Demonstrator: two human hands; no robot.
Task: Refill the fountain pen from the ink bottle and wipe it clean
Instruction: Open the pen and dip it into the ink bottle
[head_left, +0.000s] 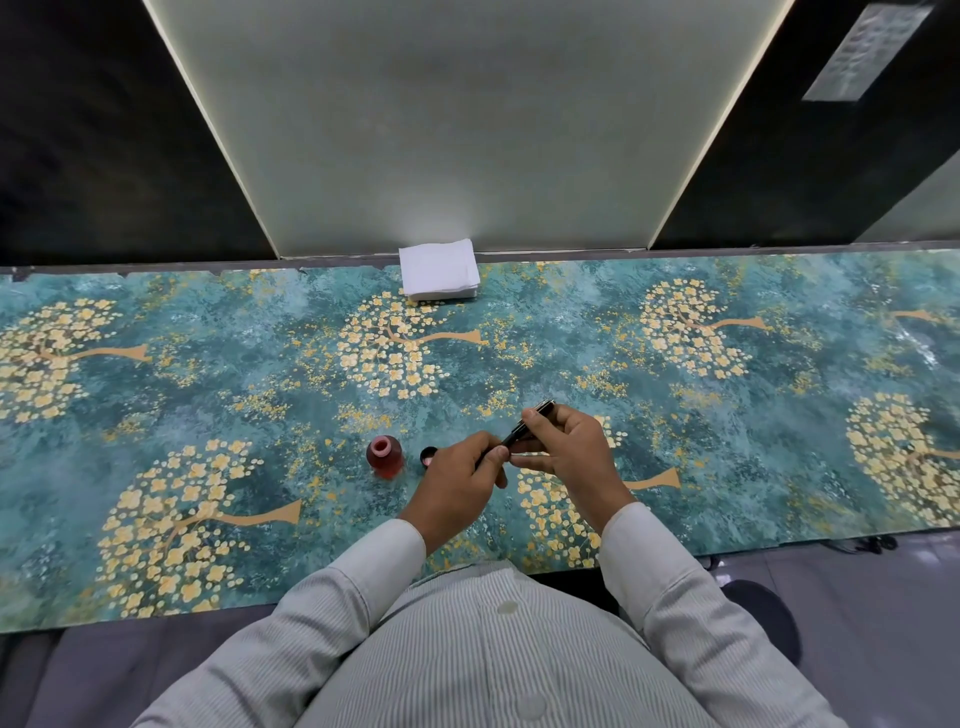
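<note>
A dark fountain pen (522, 428) is held slantwise above the table, its far end sticking out past my right thumb. My right hand (569, 452) grips its upper part. My left hand (460, 486) pinches its lower end, which is hidden by the fingers. An uncapped glass ink bottle (384, 457) with red ink stands on the table just left of my left hand. Its black cap (427, 456) lies between the bottle and my left hand. A stack of white tissues (439, 269) sits at the table's far edge.
The table (208, 374) is covered with a teal cloth printed with golden trees. A pale wall panel (457, 130) rises behind it, flanked by dark walls. The table's near edge runs just in front of my torso.
</note>
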